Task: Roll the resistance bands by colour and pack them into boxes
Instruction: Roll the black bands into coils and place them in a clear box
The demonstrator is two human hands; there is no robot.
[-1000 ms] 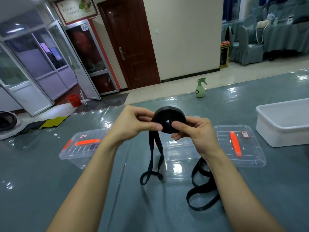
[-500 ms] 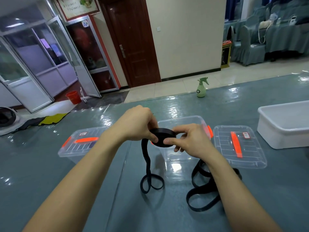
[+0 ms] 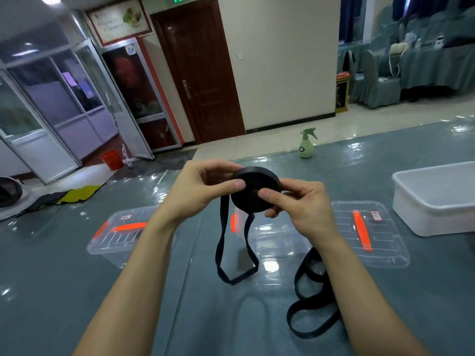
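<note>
Between both hands I hold a tight black roll of resistance band (image 3: 253, 192) above the table. My left hand (image 3: 203, 186) pinches its left edge with thumb and fingers. My right hand (image 3: 300, 204) grips its right side, thumb on the face. The band's loose tail (image 3: 232, 253) hangs down in a loop that touches the table. A second black band (image 3: 309, 301) lies loose on the table under my right forearm. An open clear box (image 3: 280, 240) sits right behind the roll.
A clear lid with an orange handle (image 3: 370, 232) lies to the right of the open box. A closed clear box with orange clips (image 3: 120, 232) stands at the left. A white tub (image 3: 434, 199) sits at far right. A green spray bottle (image 3: 307, 143) stands on the floor beyond the table.
The roll dipped flat and low half a second ago; now it is raised again with its face tilted toward me. The hanging tail has shortened a little.
</note>
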